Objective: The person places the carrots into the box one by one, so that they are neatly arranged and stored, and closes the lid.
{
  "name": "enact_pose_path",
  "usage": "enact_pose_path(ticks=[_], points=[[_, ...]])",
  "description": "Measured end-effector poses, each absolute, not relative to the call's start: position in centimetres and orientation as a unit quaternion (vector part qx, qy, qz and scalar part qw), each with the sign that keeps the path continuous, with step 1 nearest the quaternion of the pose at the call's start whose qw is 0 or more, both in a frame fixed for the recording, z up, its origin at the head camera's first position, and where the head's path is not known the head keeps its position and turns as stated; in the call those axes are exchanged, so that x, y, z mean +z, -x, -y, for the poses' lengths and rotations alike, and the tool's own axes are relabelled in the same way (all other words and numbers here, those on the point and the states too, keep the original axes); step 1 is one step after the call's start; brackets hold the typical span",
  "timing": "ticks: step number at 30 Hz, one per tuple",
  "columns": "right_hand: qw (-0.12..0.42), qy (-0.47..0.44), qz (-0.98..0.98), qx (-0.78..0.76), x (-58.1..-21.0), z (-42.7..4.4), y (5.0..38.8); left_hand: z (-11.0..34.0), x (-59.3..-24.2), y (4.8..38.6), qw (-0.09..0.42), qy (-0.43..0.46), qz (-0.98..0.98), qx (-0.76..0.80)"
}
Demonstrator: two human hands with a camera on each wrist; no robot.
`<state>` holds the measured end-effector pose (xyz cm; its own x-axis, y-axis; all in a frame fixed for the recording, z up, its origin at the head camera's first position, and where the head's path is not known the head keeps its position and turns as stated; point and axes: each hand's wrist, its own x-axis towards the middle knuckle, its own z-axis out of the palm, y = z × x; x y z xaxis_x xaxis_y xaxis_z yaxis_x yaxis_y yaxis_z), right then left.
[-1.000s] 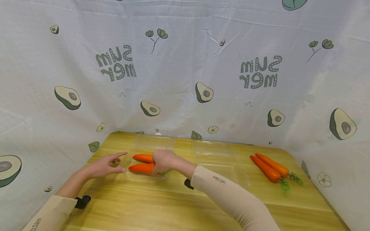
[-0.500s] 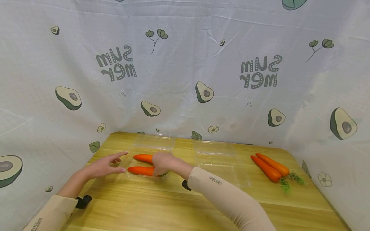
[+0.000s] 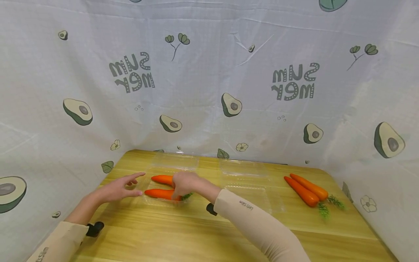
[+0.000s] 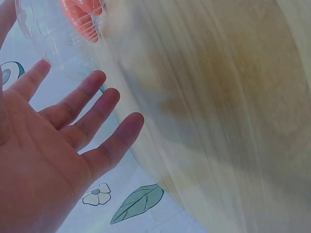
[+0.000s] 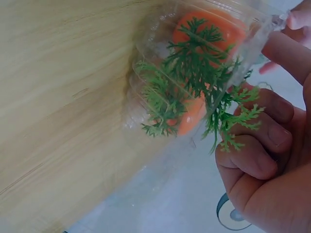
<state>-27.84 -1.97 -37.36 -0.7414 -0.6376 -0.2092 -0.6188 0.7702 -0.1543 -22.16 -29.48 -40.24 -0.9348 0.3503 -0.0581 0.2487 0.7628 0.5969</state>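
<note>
Curtain [image 3: 196, 83] behind wood surface [image 3: 203, 233]. Left hand [image 3: 118, 188]: fingers spread, empty; right hand [image 3: 185, 183]: fingers partly curled, grip unclear. Carrots [image 3: 159, 194], lower left, likely light, stiff, slick; hold mid-body.

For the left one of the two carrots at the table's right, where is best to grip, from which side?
Probably the thick part of the left carrot, from above and its left: that side is free, the tip tapers, and the other carrot lies close at right.

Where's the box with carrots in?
In the head view, the clear box sits left of centre on the table, left hand beside it, right hand over it.
</note>
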Motion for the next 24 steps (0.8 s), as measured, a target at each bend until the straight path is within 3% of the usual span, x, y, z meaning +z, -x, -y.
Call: enact_pose_path(ticks=[12,24], points=[[0.11,0.366,-0.917,-0.112,-36.3,0.3,27.4,29.0,-39.7,21.9,0.084,-0.155,-0.94,0.293],[0.095,0.37,-0.911,-0.157,-35.5,-3.7,27.1,28.5,-39.1,21.8,0.038,-0.163,-0.947,0.272]])
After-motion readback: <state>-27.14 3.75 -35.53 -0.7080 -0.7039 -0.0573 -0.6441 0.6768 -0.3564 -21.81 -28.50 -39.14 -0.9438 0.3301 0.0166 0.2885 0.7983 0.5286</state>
